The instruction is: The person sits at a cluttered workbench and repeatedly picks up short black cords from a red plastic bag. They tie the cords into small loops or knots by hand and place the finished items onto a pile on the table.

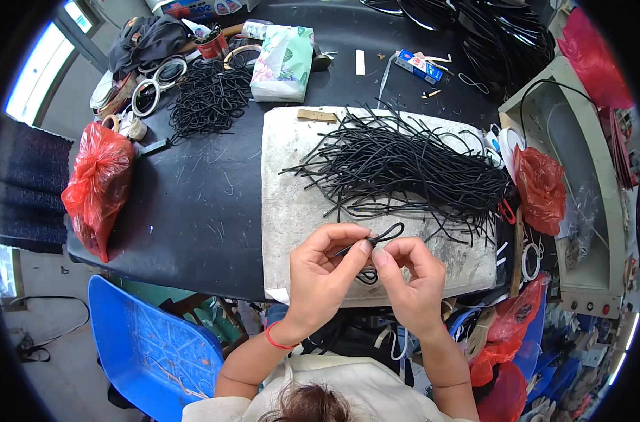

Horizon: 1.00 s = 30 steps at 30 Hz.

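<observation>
A thin black cord (390,231) is looped between my hands, just over the near edge of the work board. My left hand (325,271) pinches it between thumb and forefinger, a red string around that wrist. With thumb and fingertips together, my right hand (408,278) grips the same cord close beside the left thumb. One loop stands up above the fingertips; another bit of cord hangs below them. Whether a knot lies between the fingers is hidden. Beyond my hands, a big heap of loose black cord lengths (411,165) spreads across the pale board (284,204).
Left of the board lies a tangle of black cords (208,95), near a tissue pack (283,63) and a tied red bag (98,190). A blue tub (154,352) stands below the table's left edge. To the right are a red bag (539,190) and a metal cabinet (573,183).
</observation>
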Available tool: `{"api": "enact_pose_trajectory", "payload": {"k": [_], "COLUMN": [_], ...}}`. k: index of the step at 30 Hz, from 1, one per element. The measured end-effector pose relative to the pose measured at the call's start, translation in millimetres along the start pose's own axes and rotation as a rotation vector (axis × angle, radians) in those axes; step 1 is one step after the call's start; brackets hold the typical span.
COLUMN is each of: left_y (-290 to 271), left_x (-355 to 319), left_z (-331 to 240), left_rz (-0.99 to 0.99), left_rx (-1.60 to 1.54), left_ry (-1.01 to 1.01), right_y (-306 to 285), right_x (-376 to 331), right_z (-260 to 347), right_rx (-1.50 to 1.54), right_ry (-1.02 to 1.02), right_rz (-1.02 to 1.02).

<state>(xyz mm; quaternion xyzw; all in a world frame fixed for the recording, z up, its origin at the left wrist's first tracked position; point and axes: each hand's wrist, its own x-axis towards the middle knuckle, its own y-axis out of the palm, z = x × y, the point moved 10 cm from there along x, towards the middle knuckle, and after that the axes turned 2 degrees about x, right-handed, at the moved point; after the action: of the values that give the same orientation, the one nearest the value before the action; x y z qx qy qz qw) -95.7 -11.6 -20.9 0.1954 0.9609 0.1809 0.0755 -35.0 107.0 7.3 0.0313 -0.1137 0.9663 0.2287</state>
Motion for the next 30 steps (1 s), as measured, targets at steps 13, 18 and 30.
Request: {"api": "enact_pose_trajectory", "payload": {"k": [13, 18, 30], "left_y": [7, 17, 22], "left_x": [-3, -9, -11], "left_z": [-5, 1, 20], "left_rz": [0.166, 0.328, 0.331], "left_rx": [0.353, 0.331, 0.353], "left_ry": [0.017, -0.110, -0.164], "right_y": [4, 7, 4], "right_x": [9, 12, 4], "right_z": [-3, -32, -29], "right_rx": [-0.114, 0.508, 0.506], "right_ry": [-0.114, 0.316, 0.263], "right_rz": [0.132, 0.040, -0.007]}}
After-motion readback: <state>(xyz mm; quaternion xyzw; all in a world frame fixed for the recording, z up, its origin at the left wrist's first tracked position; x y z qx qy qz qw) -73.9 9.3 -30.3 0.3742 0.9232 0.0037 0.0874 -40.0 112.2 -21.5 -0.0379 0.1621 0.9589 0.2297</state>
